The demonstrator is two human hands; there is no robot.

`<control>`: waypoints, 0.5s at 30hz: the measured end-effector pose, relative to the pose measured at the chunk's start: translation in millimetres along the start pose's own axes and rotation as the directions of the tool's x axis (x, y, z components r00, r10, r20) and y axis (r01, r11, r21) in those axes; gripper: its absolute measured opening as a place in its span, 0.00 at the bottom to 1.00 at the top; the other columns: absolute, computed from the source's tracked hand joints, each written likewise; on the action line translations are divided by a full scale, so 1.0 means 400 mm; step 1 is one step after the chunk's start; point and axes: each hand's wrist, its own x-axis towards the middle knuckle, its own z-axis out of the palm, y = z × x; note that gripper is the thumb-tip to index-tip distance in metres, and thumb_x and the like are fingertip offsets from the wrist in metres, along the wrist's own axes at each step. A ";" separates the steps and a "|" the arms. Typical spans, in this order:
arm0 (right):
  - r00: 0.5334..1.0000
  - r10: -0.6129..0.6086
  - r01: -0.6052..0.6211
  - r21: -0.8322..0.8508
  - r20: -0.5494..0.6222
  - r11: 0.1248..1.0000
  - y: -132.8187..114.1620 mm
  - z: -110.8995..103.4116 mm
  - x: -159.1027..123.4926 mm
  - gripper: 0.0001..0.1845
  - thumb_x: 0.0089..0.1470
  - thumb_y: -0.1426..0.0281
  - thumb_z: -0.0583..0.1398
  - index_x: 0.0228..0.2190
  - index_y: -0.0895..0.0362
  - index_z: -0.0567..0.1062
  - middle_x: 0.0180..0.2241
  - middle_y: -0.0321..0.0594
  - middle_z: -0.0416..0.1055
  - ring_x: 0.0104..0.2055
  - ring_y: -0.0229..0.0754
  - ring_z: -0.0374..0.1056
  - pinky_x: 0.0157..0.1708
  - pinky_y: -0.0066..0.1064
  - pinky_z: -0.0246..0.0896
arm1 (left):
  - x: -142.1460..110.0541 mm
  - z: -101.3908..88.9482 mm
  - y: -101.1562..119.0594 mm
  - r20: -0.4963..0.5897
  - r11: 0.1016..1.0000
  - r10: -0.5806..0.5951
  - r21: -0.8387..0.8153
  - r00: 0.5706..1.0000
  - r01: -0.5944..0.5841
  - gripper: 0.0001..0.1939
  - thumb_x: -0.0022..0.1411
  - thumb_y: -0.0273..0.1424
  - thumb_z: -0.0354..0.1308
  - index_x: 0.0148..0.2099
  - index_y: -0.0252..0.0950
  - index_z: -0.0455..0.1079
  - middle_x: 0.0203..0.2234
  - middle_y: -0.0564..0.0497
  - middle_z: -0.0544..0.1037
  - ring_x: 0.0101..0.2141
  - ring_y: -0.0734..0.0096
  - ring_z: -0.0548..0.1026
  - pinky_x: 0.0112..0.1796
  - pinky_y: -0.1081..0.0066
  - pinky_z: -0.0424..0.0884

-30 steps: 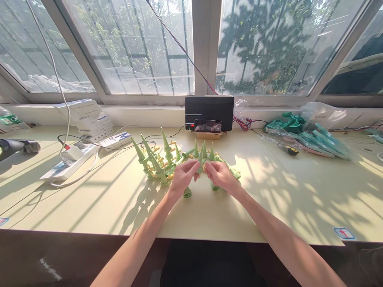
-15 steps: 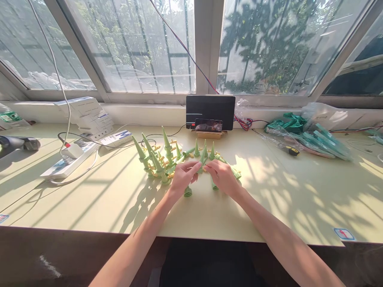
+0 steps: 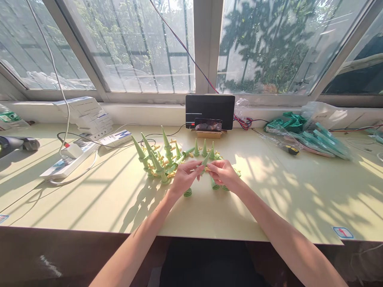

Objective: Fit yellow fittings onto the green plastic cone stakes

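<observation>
Tipped green cone [image 3: 206, 160] further rightward at frame centre, gripping it in left hand [image 3: 186, 176], pinching yellow peg [image 3: 206, 169] in right hand [image 3: 224, 173], probably adjusting fit.

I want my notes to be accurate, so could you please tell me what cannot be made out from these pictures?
All in the head view:
- Lower end of the green cone: partly hidden by the left hand.
- What exactly the right hand has in its grip: covered by that hand itself.
- Black device: cut off by the left edge.
- Phone screen: too small to make out.
</observation>
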 end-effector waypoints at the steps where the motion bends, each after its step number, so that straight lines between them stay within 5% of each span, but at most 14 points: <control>1: 1.000 0.003 -0.003 0.012 0.003 1.000 -0.001 -0.001 0.001 0.19 0.48 0.54 0.66 0.23 0.57 0.73 0.20 0.33 0.61 0.17 0.29 0.44 0.14 0.26 0.38 | 0.000 0.001 0.002 0.001 1.000 -0.001 0.001 1.000 0.001 0.15 0.57 0.39 0.66 0.43 0.36 0.82 0.31 0.46 0.78 0.27 0.71 0.71 0.24 0.71 0.71; 7: 0.992 -0.112 0.100 -0.161 -0.067 0.982 0.011 0.005 -0.001 0.20 0.54 0.54 0.61 0.22 0.56 0.72 0.19 0.33 0.61 0.17 0.31 0.48 0.16 0.28 0.43 | -0.002 0.001 0.011 -0.001 0.999 -0.048 0.001 0.999 0.048 0.15 0.60 0.40 0.64 0.45 0.38 0.82 0.25 0.49 0.76 0.22 0.75 0.66 0.22 0.72 0.66; 11: 0.927 -0.365 0.287 -0.467 -0.084 0.837 0.013 0.014 -0.009 0.22 0.59 0.56 0.57 0.20 0.55 0.69 0.19 0.35 0.64 0.21 0.36 0.57 0.24 0.30 0.52 | -0.003 0.000 0.016 -0.034 0.992 -0.126 -0.002 0.991 0.126 0.14 0.59 0.41 0.64 0.42 0.37 0.82 0.20 0.52 0.73 0.18 0.79 0.61 0.21 0.72 0.63; 15: 0.901 -0.427 0.316 -0.570 -0.068 0.758 0.015 0.018 -0.011 0.22 0.61 0.57 0.55 0.19 0.54 0.66 0.19 0.35 0.63 0.22 0.38 0.57 0.25 0.31 0.51 | -0.003 -0.001 0.026 -0.037 0.986 -0.162 0.020 0.986 0.163 0.15 0.58 0.41 0.64 0.40 0.37 0.82 0.16 0.54 0.68 0.17 0.79 0.61 0.21 0.73 0.61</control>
